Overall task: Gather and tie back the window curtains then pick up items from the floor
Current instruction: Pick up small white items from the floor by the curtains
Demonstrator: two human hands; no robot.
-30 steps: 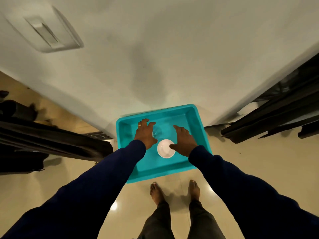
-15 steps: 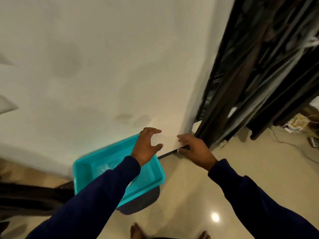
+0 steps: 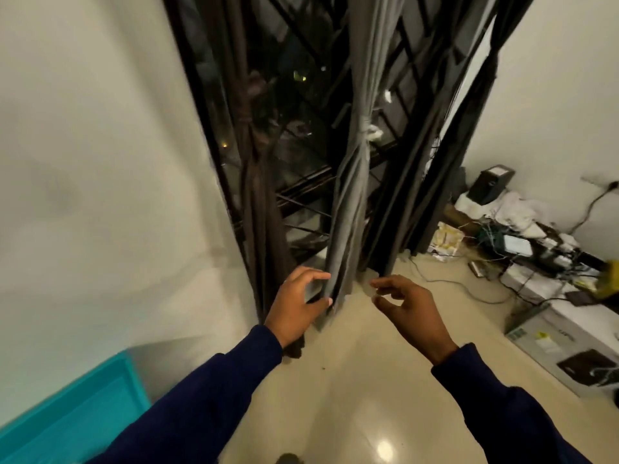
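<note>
A grey curtain hangs in front of the dark window, gathered and knotted with a tie at mid height. A dark brown curtain hangs tied to its left. More dark curtain folds hang on the right. My left hand is open, fingers curled, its fingertips touching the lower edge of the grey curtain. My right hand hovers open and empty just right of that curtain's bottom. The turquoise tub sits on the floor at the lower left, cut off by the frame.
A white wall fills the left. Along the right wall lie cables, white cloths, a black box, a yellow packet and a flat carton. Glossy beige floor lies between my arms.
My view swung up and right from the tub to the window. Both hands left the tub with its white item and rose toward the grey curtain's bottom.
</note>
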